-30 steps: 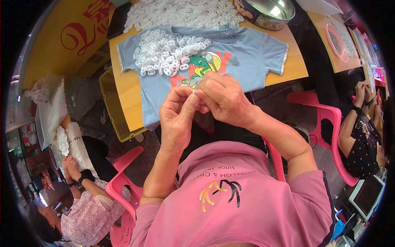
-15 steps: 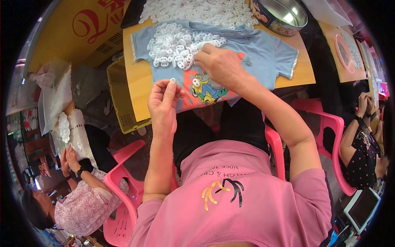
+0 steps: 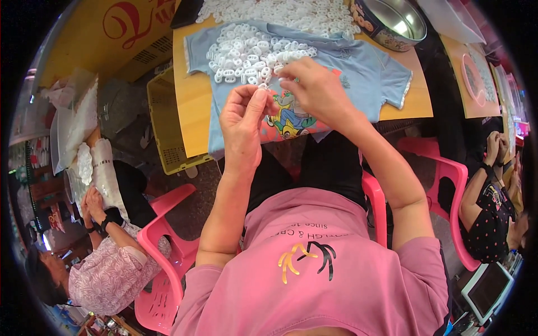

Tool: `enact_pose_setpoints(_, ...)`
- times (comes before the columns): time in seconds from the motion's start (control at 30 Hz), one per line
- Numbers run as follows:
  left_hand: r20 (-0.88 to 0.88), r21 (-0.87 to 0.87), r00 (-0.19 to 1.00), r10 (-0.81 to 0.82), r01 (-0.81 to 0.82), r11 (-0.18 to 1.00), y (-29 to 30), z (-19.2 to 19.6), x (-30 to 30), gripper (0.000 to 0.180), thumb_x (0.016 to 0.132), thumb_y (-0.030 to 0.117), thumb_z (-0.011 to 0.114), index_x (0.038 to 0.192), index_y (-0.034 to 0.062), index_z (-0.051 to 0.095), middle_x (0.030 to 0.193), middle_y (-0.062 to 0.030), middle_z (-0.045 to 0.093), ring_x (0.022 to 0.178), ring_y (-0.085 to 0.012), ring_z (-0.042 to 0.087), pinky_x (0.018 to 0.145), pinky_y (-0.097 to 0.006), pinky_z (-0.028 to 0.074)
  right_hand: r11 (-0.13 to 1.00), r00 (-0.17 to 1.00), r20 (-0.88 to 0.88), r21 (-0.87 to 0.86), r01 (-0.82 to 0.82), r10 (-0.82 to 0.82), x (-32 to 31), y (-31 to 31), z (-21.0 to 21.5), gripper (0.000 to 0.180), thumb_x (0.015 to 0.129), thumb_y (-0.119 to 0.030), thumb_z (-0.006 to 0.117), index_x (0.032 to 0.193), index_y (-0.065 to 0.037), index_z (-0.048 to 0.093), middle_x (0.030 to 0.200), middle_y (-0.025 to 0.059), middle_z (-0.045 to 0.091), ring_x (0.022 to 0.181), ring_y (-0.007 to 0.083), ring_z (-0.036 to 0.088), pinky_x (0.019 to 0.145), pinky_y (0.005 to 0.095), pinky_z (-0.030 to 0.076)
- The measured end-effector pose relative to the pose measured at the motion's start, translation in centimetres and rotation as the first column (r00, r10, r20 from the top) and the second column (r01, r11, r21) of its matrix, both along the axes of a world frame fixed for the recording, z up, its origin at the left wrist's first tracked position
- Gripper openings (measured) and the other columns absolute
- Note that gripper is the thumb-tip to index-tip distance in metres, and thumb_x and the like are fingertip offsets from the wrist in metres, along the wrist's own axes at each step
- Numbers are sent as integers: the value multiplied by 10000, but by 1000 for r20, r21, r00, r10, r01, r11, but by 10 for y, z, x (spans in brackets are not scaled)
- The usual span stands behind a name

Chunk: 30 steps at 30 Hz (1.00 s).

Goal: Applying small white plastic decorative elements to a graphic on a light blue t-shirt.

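While one co-worker sits at my far left, a yellow crate stands low beside my wooden worktop, and a second co-worker sits at my far right. One blue T-shirt lies spread on the worktop, carrying one heap of white two-holed pieces, too many to count; beyond it are a wider white heap and, rightward, one round tin. My left grip, thumb pointing away from me, pinches one small white piece at the nearer heap's edge. My right grip slants in close beside it, fingers bent; whether they hold anything, I cannot tell.
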<state>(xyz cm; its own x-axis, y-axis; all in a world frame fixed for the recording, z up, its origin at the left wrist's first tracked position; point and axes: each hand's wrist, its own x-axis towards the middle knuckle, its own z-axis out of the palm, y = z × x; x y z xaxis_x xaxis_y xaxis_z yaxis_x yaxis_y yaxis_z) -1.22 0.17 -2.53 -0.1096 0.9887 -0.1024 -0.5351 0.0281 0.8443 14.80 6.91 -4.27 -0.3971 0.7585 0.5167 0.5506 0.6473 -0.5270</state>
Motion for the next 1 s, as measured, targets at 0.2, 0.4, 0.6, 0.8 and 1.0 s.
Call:
enact_pose_setpoints(0.2,-27,-19,999,-22,21,1000,-1,10,12,110,932,95,612,983,13,558,849,-61,630,724,-109,603,689,-242,492,637,775,-598,-682,-360,-203,13,-23,41,256,939,-201,627,1108,-10,646,825,-13,608,676,47,521,606,198,442)
enact_pose_setpoints(0.4,-32,-2,998,-54,54,999,0,15,22,122,934,107,613,984,10,559,843,-56,625,728,-103,600,682,-239,493,641,691,-687,-638,-427,-223,15,-31,47,267,932,-163,631,1129,18,627,854,26,629,660,60,534,605,198,448)
enact_pose_setpoints(0.6,-47,5,997,-65,65,998,-1,16,25,132,934,117,617,985,8,562,840,-52,624,737,-101,602,679,-238,493,660,694,-690,-622,-422,-206,18,-33,48,260,927,-132,634,1130,30,619,862,38,635,659,62,539,602,196,451)
enact_pose_setpoints(0.8,-72,12,996,-52,53,999,0,16,26,132,935,120,616,980,7,564,839,-48,619,735,-97,598,675,-233,489,725,737,-649,-598,-342,-188,17,-36,46,241,932,-91,619,1137,36,617,865,27,644,669,55,540,608,201,463)
enact_pose_setpoints(1.0,-77,-1,997,-21,21,1000,1,13,28,135,938,122,612,985,8,559,844,-45,618,727,-92,598,665,-228,493,775,771,-604,-581,-250,-204,14,-40,45,244,924,-74,626,1142,35,617,865,20,645,676,53,544,604,192,462)
